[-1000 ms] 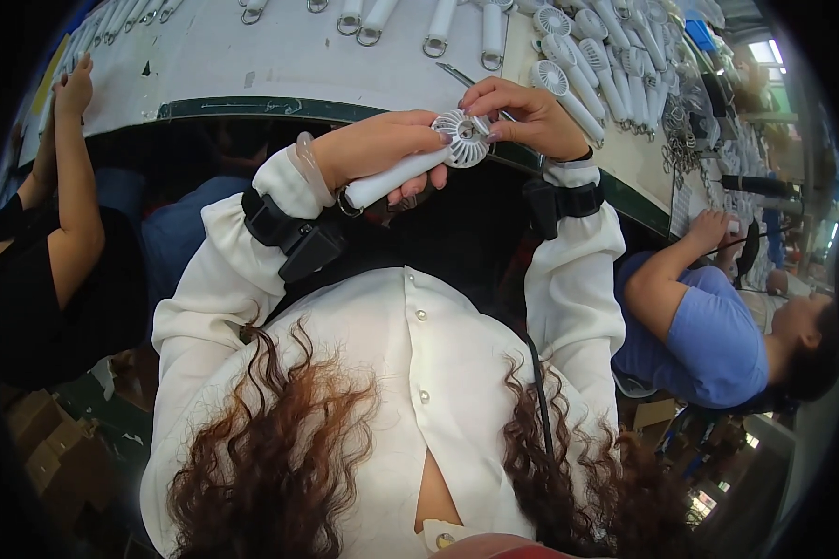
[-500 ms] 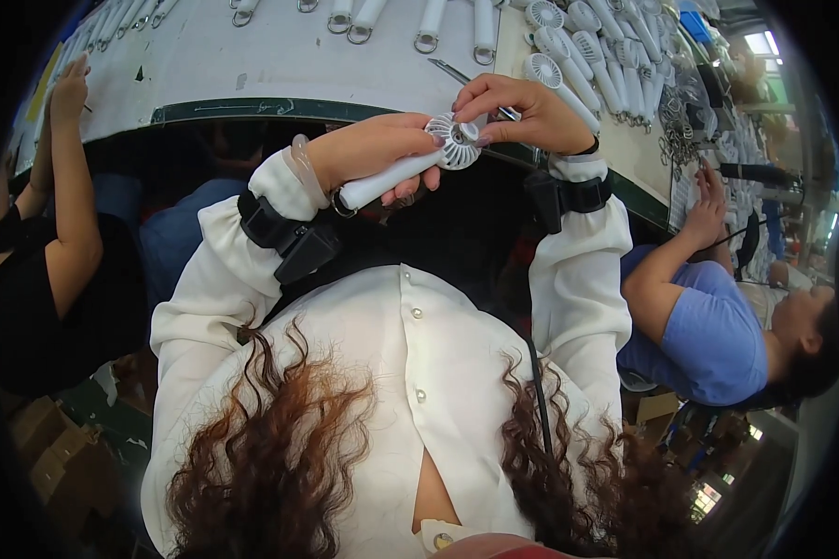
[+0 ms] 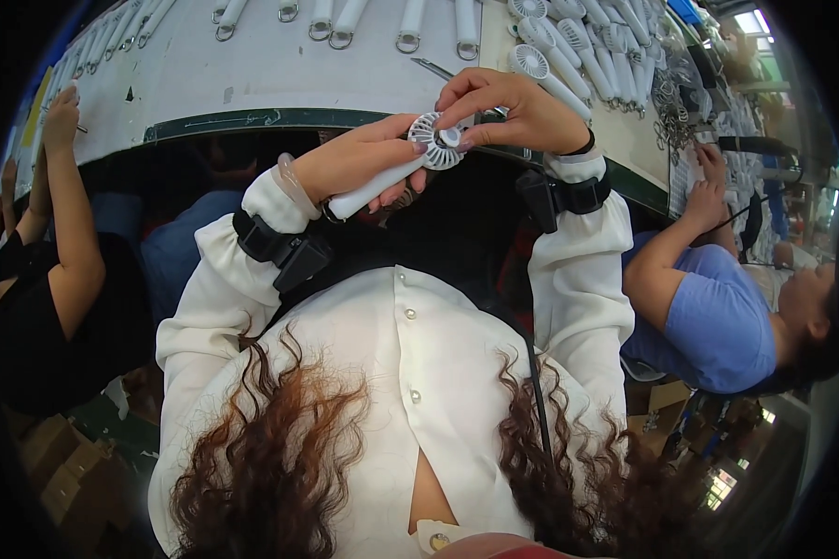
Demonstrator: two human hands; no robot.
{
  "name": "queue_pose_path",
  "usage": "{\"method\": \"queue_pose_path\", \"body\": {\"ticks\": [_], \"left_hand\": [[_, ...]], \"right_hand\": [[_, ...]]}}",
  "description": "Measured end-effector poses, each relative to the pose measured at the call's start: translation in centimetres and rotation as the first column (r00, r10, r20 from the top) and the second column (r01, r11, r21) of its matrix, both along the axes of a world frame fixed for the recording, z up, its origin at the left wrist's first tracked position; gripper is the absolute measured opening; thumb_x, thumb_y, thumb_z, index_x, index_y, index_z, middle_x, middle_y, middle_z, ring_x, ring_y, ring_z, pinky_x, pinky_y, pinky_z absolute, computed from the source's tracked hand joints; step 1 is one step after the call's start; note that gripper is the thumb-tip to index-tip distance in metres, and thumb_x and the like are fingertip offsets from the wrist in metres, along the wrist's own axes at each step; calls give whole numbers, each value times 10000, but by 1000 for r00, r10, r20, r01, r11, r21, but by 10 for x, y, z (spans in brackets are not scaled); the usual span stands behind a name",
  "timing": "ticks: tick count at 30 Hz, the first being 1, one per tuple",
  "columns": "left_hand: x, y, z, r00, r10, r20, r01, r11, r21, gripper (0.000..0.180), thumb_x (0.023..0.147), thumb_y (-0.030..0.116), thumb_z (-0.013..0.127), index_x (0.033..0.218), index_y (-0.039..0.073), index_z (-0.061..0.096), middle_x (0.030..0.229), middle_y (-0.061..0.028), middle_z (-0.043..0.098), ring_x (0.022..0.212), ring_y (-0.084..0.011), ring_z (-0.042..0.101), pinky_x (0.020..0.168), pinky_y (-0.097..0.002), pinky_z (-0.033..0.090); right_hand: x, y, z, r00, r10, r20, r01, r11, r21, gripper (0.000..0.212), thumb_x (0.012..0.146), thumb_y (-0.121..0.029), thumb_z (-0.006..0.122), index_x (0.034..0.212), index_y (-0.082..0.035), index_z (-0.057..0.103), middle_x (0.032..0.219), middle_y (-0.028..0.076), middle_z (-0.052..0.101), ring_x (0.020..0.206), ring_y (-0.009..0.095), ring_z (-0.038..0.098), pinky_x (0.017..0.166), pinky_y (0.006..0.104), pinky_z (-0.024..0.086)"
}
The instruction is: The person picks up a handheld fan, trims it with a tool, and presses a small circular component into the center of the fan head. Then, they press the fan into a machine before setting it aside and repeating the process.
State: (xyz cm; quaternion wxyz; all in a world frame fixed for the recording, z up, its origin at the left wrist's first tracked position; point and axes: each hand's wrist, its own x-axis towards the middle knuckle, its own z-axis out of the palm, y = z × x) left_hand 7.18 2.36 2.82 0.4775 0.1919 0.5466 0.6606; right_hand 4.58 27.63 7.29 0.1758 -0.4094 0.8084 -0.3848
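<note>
Clasping a white handheld fan in the curled left hand, with its long axis slanting forward and rightward toward the right hand, nearer the centre of the slotted head and seemingly pinching a small white disc there.

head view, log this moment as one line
left hand: holding white handheld fan | right hand: touching round piece on fan's grille | table: more white fans

The handheld fan is white with radial slats, the blouse plain white, the wristbands black.
</note>
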Motion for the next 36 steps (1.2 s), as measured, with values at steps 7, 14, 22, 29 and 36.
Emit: {"method": "queue_pose_path", "body": {"ticks": [7, 14, 22, 29, 36], "left_hand": [[0, -1, -5, 1000, -9, -29, 10, 1000, 14, 405, 1015, 199, 391, 1390, 57, 338, 858, -59, 607, 524, -66, 533, 475, -186, 464], [0, -2, -7, 999, -16, -42, 17, 999, 36, 391, 1012, 180, 374, 1382, 58, 344, 855, -65, 605, 514, -71, 528, 473, -190, 461], [0, 0, -5, 1000, 9, 12, -10, 999, 32, 394, 1002, 196, 398, 1360, 34, 367, 819, -52, 614, 530, -61, 537, 489, -188, 468], [-3, 2, -6, 998, 25, 50, -26, 1000, 3, 345, 993, 208, 406, 1287, 29, 418, 799, -50, 613, 518, -71, 534, 478, -196, 470], [-5, 4, -4, 996, 18, 90, -15, 999, -29, 297, 985, 221, 410, 1201, 24, 463, 782, -46, 613, 510, -69, 531, 442, -202, 468]], "right_hand": [[3, -3, 4, 999, 13, -51, -13, 1000, 8, 278, 769, -99, 764, 1045, -101, 725, 1082, 53, 597, 989, 192, 571, 868, 299, 466], [6, -6, 8, 993, 27, -116, -24, 999, 31, 279, 772, -103, 761, 1048, -103, 725, 1077, 58, 597, 981, 200, 573, 857, 296, 471], [5, -5, 4, 987, 19, -157, -14, 999, 35, 280, 777, -106, 756, 1055, -105, 726, 1077, 57, 602, 981, 196, 575, 853, 295, 475], [1, -3, -4, 993, -1, -120, 7, 999, 44, 286, 780, -105, 752, 1064, -114, 727, 1075, 52, 607, 982, 193, 576, 860, 293, 479], [0, -1, -7, 990, 1, -142, 8, 998, 62, 275, 788, -141, 750, 1063, -131, 731, 1057, 41, 620, 973, 196, 580, 848, 299, 481]]}}
